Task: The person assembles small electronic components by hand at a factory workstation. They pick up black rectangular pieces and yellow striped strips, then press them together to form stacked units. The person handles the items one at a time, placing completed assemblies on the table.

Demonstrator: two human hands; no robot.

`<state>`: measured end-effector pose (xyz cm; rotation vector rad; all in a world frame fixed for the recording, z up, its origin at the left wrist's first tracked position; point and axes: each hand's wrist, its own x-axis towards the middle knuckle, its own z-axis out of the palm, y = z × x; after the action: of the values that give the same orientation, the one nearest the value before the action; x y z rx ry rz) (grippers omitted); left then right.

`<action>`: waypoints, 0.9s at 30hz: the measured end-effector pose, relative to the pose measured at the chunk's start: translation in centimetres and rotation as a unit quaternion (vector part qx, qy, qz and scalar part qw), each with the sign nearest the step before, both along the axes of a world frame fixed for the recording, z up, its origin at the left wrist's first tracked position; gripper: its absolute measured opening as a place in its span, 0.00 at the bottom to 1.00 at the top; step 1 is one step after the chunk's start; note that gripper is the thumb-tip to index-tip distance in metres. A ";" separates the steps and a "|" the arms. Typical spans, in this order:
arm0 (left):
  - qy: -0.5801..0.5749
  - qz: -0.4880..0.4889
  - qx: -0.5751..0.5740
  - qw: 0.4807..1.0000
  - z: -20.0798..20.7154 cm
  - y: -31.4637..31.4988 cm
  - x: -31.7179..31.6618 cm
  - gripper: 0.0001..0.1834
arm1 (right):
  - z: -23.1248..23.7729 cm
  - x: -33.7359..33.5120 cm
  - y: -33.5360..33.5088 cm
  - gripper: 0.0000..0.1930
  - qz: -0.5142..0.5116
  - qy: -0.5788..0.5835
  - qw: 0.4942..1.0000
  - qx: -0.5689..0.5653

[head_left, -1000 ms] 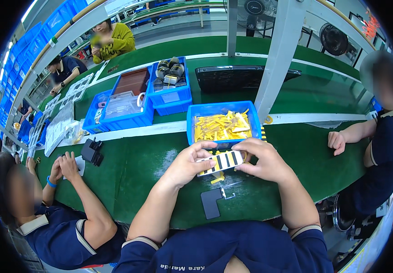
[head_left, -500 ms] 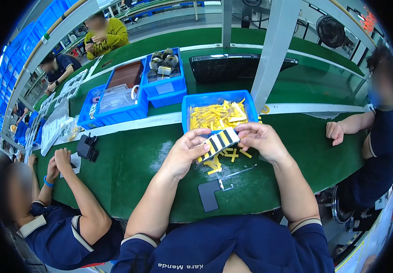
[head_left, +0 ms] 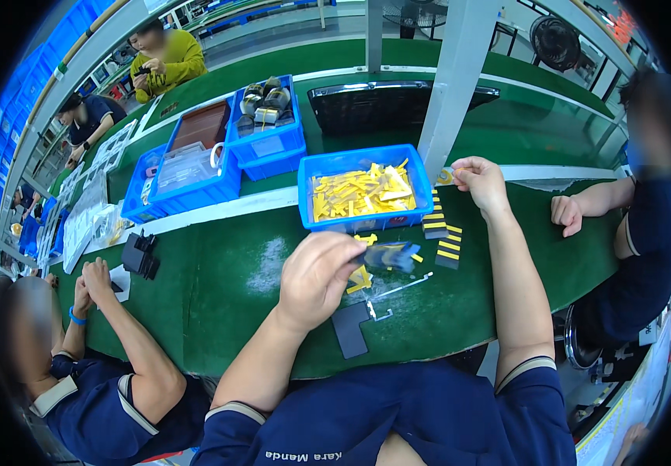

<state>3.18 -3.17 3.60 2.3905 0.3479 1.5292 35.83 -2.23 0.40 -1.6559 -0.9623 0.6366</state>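
The left hand (head_left: 314,281) had its fingers clamped on a blurred dark piece (head_left: 393,257) jutting right of their tips, seemingly light, perhaps bendy, best pinched by its edges, while the right hand (head_left: 482,186) curled its fingers nearly together, any grip impossible to tell.
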 end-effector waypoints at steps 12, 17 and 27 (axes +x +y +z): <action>-0.007 0.024 0.118 0.993 0.2 0.1 0.0 0.16 | -2.1 1.3 5.7 0.08 -0.055 -0.119 0.986 -0.102; -0.015 0.026 0.116 0.993 0.0 0.2 0.0 0.17 | -2.4 0.8 4.1 0.11 -0.117 -0.352 0.921 -0.120; -0.069 0.048 -0.185 0.979 -0.9 -2.2 1.1 0.11 | 2.8 -7.8 -6.8 0.06 0.183 0.012 0.982 0.051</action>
<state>4.27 -5.41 2.65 1.9962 0.6620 1.5074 28.04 -9.03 3.16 -1.3885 -1.2738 0.8350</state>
